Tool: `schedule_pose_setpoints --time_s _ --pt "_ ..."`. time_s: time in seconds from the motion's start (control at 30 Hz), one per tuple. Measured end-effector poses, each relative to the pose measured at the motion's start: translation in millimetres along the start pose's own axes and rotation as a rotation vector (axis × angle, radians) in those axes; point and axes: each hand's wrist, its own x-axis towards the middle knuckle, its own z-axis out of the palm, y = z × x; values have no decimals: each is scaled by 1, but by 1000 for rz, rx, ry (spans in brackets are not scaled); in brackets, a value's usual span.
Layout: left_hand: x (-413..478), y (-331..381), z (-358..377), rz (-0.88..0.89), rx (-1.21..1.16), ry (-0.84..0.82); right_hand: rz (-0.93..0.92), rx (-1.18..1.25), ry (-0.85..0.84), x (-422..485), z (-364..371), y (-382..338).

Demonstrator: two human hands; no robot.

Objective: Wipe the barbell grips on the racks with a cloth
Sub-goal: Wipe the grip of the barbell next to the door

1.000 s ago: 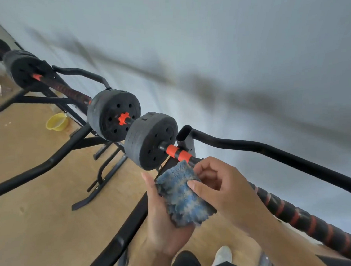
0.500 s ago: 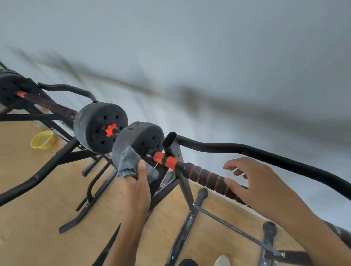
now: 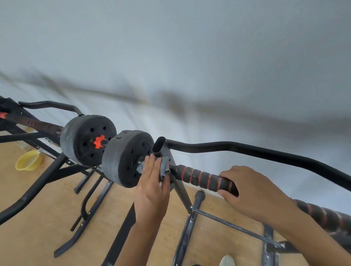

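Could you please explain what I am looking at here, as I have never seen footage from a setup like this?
There is no machine here. A person wears a camera on the head, so the single picture looks forward and down at their own two hands. They stand at a black metal rack on a wooden floor. A barbell lies across the rack, with a black weight plate at its end and a black grip with red rings. The left hand presses a blue-grey cloth onto the bar between plate and grip. The right hand holds the grip further along. To the left is a second barbell, and a yellow bowl stands on the floor.
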Motion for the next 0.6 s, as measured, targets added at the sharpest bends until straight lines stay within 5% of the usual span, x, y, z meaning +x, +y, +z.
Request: schedule_pose_setpoints --time_s 0.4,0.6 --pt "14 -28 -9 428 39 -186 43 -63 54 -1 9 -13" --pt "12 -50 -28 414 85 -145 55 -72 138 -14 15 -20"
